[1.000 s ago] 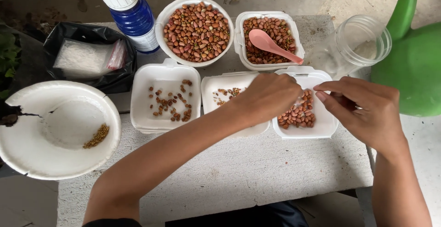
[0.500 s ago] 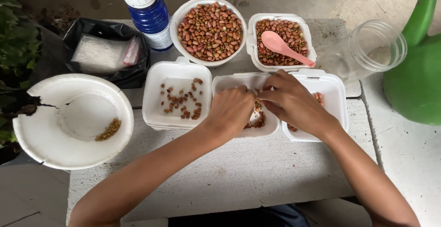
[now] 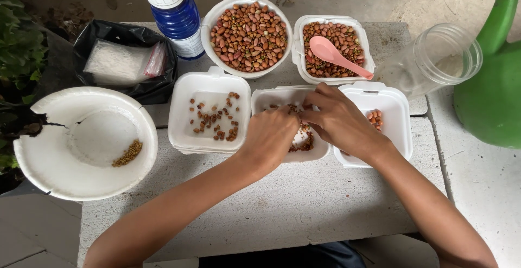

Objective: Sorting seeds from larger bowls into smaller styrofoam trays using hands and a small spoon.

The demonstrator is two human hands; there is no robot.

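While both hands crowd over the middle foam tray point(image 3: 274, 99), the head camera looks straight down on a pale concrete table point(image 3: 282, 203). The left hand point(image 3: 269, 136) is curled, fingers bunched down into the tray, and the right hand point(image 3: 339, 120) meets it from the other side, fingertips pinched together over the peanuts point(image 3: 302, 144) there. Whether either hand has actually nipped a nut, I cannot tell; the fingers hide it. That middle tray sits between two others in a row running left to right, its long side pointing away from the person; the nuts in it peek out just below the knuckles.

The left foam tray point(image 3: 209, 117) carries a thin scatter of nuts, and the right foam tray point(image 3: 380, 124) shows a small cluster beside the right wrist. Behind the row, a round bowl point(image 3: 248, 33) is heaped with peanuts, and a square tub point(image 3: 332, 48) is also full, with a pink spoon point(image 3: 339, 57) lying across it, bowl end up-left, handle down-right. A blue bottle point(image 3: 175, 16) stands far left of those, a clear jar point(image 3: 442, 56) lies on its side at right, and a cracked foam plate point(image 3: 81, 143) rests at the left edge.
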